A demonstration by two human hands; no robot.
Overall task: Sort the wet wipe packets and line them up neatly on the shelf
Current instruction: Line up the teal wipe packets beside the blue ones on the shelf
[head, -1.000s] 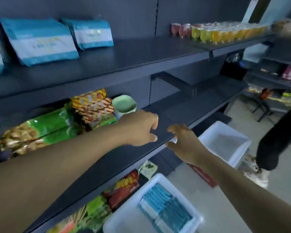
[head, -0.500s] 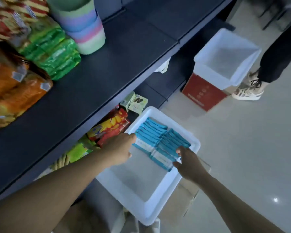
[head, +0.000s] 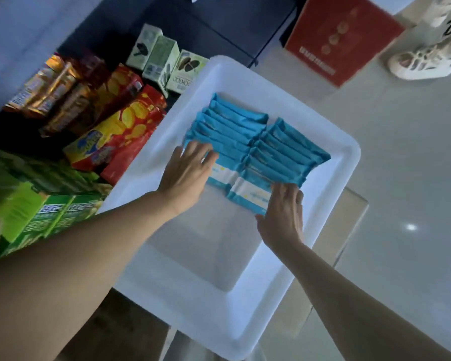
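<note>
Both hands reach down into a white plastic bin [head: 331, 162] that sits on the pale floor [head: 401, 152] beside the lowest shelf. The wet wipe packets [head: 245, 136], blue with a white band, stand on edge in two rows packed side by side in the far half of the bin; the near half, under the forearms, shows only the bin's bare bottom. The left hand [head: 186, 169] lies on the near left corner of the left row, fingers spread and fairly straight, their tips resting across the tops of the closest packets; whether the thumb has hooked round one cannot be told. The right hand [head: 283, 213] meets the near end of the right row, its fingers reaching over the top edge of the front packet [head: 248, 195] and the thumb low at that packet's near corner, so the hand appears to pinch it, though the grip is partly hidden by the hand's own back. Left of the left hand, just outside the bin wall, red snack boxes [head: 120, 131] lie stacked on the lowest shelf, with green boxes [head: 52, 214] nearer the viewer. Beyond the left hand's fingertips, past the bin's far corner, stand small pale green cartons [head: 164, 56]. Well beyond the right hand, a red box [head: 341, 40] rests on the floor, and a white sneaker [head: 425, 61] of another person stands just to its right.
</note>
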